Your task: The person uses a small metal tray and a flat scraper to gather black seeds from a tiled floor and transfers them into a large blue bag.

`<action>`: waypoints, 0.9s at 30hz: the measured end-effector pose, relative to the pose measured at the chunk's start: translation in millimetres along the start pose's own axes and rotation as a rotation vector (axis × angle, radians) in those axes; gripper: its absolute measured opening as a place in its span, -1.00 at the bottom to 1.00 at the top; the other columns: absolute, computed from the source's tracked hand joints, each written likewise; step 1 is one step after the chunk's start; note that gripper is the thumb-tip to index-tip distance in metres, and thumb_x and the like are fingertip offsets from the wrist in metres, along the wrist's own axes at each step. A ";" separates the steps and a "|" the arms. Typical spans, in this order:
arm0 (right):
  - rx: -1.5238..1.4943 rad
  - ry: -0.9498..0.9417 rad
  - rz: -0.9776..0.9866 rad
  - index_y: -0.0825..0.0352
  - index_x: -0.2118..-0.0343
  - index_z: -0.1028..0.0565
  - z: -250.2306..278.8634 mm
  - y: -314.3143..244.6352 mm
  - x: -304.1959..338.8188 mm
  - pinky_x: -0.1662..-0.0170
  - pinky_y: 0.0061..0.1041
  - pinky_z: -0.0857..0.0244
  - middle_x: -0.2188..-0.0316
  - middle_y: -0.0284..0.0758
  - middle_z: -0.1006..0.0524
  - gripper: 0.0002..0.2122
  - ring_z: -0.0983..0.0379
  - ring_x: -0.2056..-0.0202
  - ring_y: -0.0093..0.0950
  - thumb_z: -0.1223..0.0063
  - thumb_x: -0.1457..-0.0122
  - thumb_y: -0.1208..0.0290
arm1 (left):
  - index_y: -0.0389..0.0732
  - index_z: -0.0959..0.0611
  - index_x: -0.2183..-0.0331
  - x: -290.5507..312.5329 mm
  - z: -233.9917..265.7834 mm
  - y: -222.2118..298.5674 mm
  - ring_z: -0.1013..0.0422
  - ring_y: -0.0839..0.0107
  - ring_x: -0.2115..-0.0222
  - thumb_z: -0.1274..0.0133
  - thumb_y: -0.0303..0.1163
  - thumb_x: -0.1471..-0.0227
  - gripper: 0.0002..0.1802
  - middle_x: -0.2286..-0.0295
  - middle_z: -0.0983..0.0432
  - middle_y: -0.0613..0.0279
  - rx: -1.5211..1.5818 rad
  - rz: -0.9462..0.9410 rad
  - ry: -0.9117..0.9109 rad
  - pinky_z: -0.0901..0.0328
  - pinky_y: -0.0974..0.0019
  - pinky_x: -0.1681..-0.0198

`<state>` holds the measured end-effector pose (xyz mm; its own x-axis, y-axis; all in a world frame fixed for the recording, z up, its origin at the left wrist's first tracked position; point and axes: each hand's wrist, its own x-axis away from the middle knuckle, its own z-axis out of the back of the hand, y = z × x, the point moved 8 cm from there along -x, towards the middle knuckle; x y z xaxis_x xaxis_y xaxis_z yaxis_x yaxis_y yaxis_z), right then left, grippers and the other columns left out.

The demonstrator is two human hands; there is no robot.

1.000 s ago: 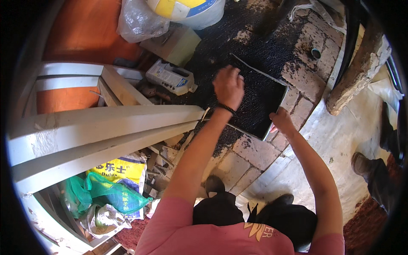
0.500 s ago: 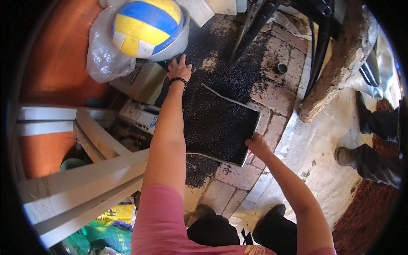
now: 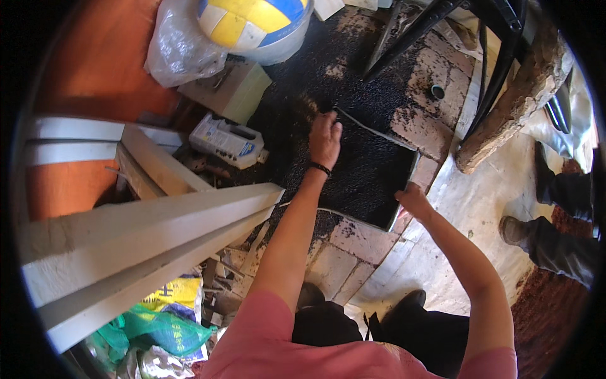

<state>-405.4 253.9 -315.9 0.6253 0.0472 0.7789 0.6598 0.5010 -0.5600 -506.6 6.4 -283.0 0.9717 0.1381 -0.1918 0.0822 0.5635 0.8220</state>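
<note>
Currently, shallow tray with black granules sits on brick floor, near pale sheet's left edge. Right hand: grip closed on tray's right rim, probably steadying it. Left hand: half-curled by tray's left end; can't tell if holding anything.

grains in pan | jug left of pan | ball in tub beyond jug | log right of pan

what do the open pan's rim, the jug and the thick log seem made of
Pan rim: probably thin metal, by its narrow greyish glint. Jug: likely moulded plastic, smooth grey-white, with a built-in handle. Log: apparently wood, matte and rough, with a flaky, bark-like surface.
</note>
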 end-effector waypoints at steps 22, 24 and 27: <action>0.363 0.060 0.157 0.55 0.66 -0.37 13.0 -26.9 5.1 0.48 -0.45 -0.36 0.76 -0.03 -0.42 -0.76 -0.44 0.67 -0.30 0.19 0.10 0.42 | -0.30 -0.28 0.08 55.3 1.9 -5.7 0.03 0.07 -0.03 0.29 -0.08 -0.02 -0.46 0.03 -0.09 -0.06 -0.154 0.078 0.036 0.15 0.15 -0.07; 0.294 0.015 0.146 0.55 0.61 -0.39 5.8 -14.5 -1.0 0.52 -0.46 -0.36 0.75 -0.04 -0.43 -0.77 -0.44 0.68 -0.30 0.20 0.09 0.43 | -0.34 -0.27 0.08 64.7 -5.5 7.5 0.03 0.05 -0.02 0.30 -0.06 -0.02 -0.42 0.03 -0.09 -0.09 -0.097 0.072 0.018 0.15 0.15 -0.06; 0.106 -0.012 0.113 0.59 0.49 -0.39 -1.9 -8.5 3.5 0.61 -0.45 -0.36 0.71 -0.06 -0.44 -0.78 -0.44 0.67 -0.30 0.21 0.08 0.48 | -0.43 -0.27 0.12 82.5 -24.7 26.5 -0.01 -0.02 0.01 0.27 -0.06 0.00 -0.39 0.06 -0.09 -0.20 0.033 0.099 -0.050 0.10 0.16 -0.05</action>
<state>-408.1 248.1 -308.9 0.6874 0.1185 0.7165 0.5378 0.5800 -0.6119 -429.7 52.8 -290.2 0.9852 0.1502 -0.0829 -0.0077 0.5216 0.8532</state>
